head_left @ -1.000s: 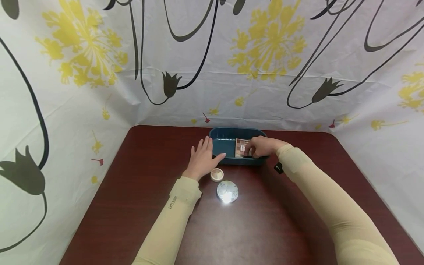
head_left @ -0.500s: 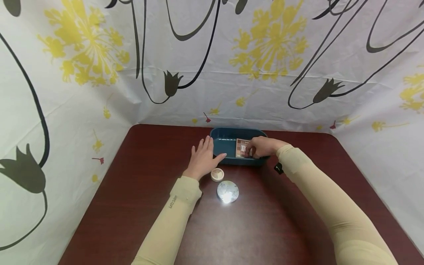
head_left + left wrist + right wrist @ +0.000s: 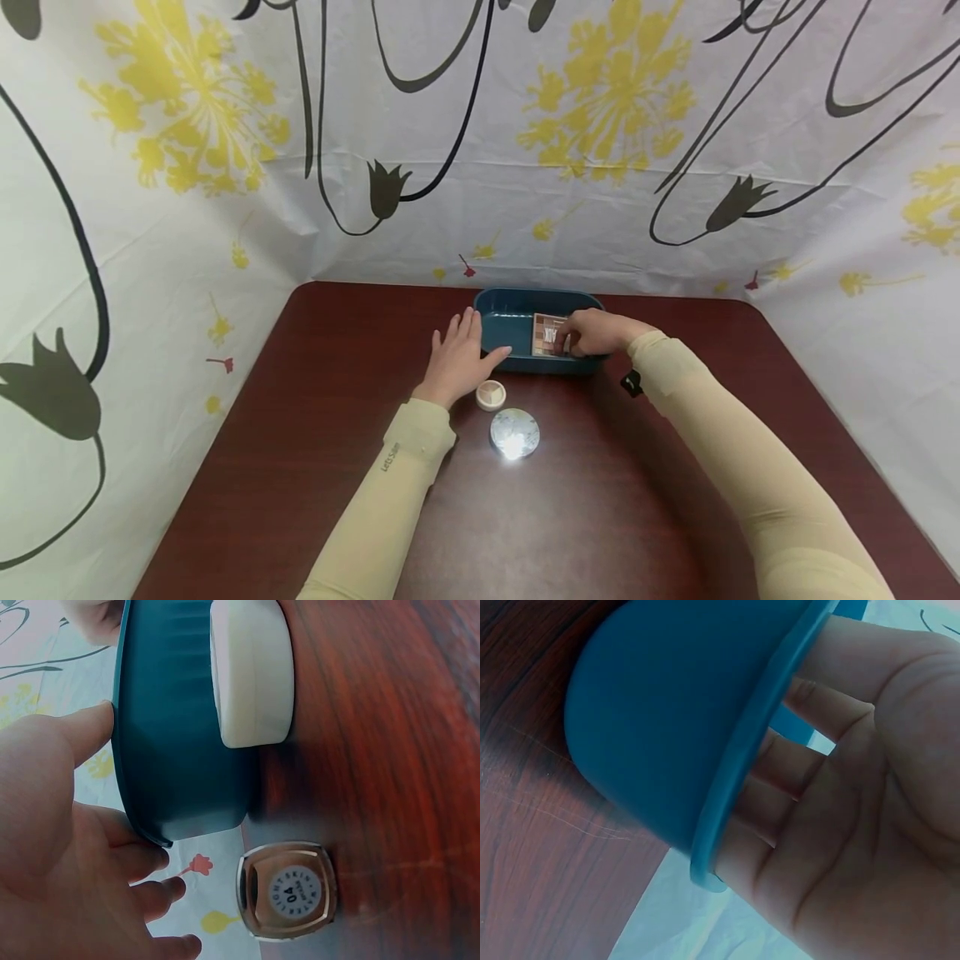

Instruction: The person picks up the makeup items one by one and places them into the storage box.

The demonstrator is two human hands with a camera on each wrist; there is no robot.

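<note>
A blue plastic bin [image 3: 513, 364] stands at the far side of the table. My right hand [image 3: 596, 332] reaches over its right end, fingers bent down inside, and grips the right part of a makeup palette [image 3: 545, 335] with brown shades. The bin wall hides those fingertips in the right wrist view. My left hand [image 3: 453, 358] spreads its fingers at the bin's left end, thumb touching the rim in the left wrist view. Near this hand sit a small round pot [image 3: 491, 396] with a three-tone top and a squarish bottle [image 3: 289, 891] labelled 04, which the hand hides in the head view.
A shiny round compact [image 3: 515, 433] lies on the dark red-brown table [image 3: 570, 517], nearer me than the pot, with light glaring off it. Behind the bin, a white flowered cloth [image 3: 480, 225] hangs as a wall along the table's back edge.
</note>
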